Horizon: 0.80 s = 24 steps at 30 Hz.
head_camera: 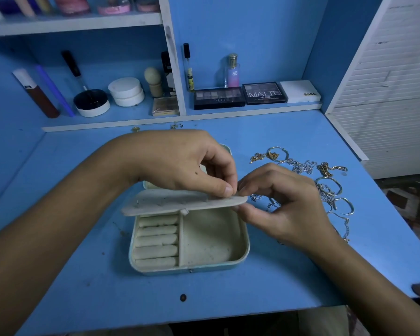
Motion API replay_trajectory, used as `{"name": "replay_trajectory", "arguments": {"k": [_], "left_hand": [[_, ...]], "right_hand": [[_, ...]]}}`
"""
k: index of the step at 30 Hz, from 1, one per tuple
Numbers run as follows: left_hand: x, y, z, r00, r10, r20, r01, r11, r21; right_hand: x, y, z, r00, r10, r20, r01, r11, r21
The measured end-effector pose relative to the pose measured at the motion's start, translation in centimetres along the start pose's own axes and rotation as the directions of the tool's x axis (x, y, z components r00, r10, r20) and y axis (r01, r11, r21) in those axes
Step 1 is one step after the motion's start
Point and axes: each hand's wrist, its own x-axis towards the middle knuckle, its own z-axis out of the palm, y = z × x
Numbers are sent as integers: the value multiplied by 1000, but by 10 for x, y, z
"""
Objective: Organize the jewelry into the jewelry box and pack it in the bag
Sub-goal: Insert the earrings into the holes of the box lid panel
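An open pale jewelry box point(243, 255) lies on the blue desk, with padded ring rolls point(157, 240) on its left and a bare compartment on its right. A flat cream earring panel point(180, 202) stands out over the box. My left hand point(180, 163) pinches a tiny stud at the panel's right end. My right hand point(281, 202) holds that end of the panel between thumb and fingers. A heap of gold and silver jewelry point(325, 180), hoops and chains, lies to the right of the box, partly hidden by my right hand.
Small earrings point(176, 126) lie at the desk's back edge. On the low shelf behind stand eyeshadow palettes point(264, 93), a perfume bottle point(232, 70), jars point(126, 91) and tubes. A dark bead point(183, 297) sits near the desk's front edge. A white slatted wall point(386, 93) bounds the right.
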Motion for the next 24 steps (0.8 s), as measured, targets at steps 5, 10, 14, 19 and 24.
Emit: {"name": "replay_trajectory", "arguments": {"k": [5,10,14,19,24], "left_hand": [[1,0,0,1000,-2,15,2,1000,16],[0,2,-1,1000,-7,-3,7,999,34],[1,3,0,999,-40,-34,41,999,22],[5,6,1,998,-56,-10,57,997,56],[6,6,3,998,-67,21,66,997,50]], "right_hand": [[0,-1,0,1000,-1,-3,1,1000,-6],[0,-1,0,1000,2,-9,-2,1000,-13],[0,-1,0,1000,-9,-2,9,1000,-20],[0,-1,0,1000,-21,6,21,999,-37],[-1,-1,-1,1000,-20,8,20,999,-35]]}}
